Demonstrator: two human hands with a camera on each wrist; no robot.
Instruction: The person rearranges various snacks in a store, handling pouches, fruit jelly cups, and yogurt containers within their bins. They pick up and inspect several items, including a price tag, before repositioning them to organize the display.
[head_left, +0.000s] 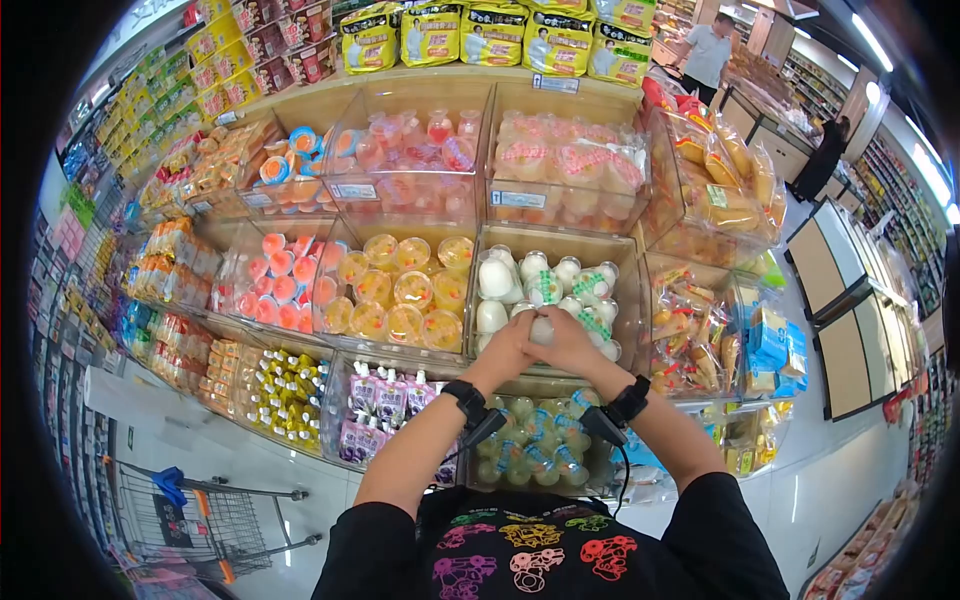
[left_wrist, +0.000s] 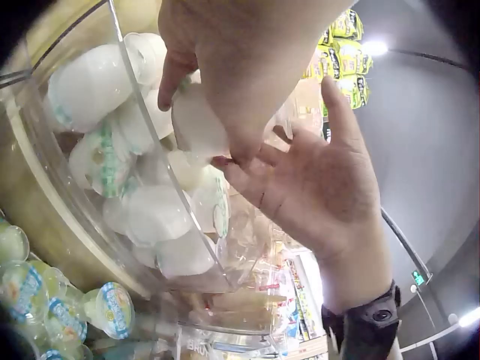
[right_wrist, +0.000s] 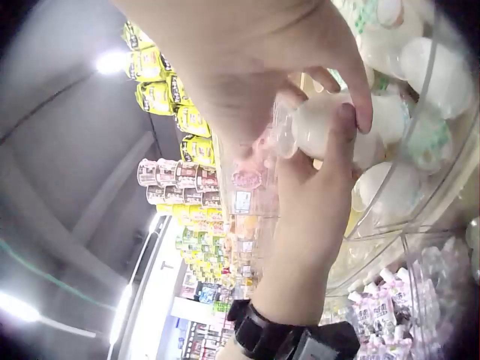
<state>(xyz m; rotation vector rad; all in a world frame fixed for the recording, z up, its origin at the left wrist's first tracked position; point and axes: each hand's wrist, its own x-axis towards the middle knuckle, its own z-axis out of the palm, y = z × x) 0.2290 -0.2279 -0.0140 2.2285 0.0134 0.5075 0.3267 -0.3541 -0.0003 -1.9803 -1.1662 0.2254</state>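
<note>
A white rounded cup with a clear rim is between both hands, above a clear-walled bin of similar white cups. My left hand grips it, the thumb along its side in the right wrist view. From the other side my right hand holds it, with bent fingers over the cup. In the left wrist view the right palm shows and its thumb points up. The hands hide part of the cup.
Clear dividers separate yellow fruit cups, pink cups, purple pouches and greenish bottles. Bread packs are at the right. A shopping cart stands at lower left; two people are in the background.
</note>
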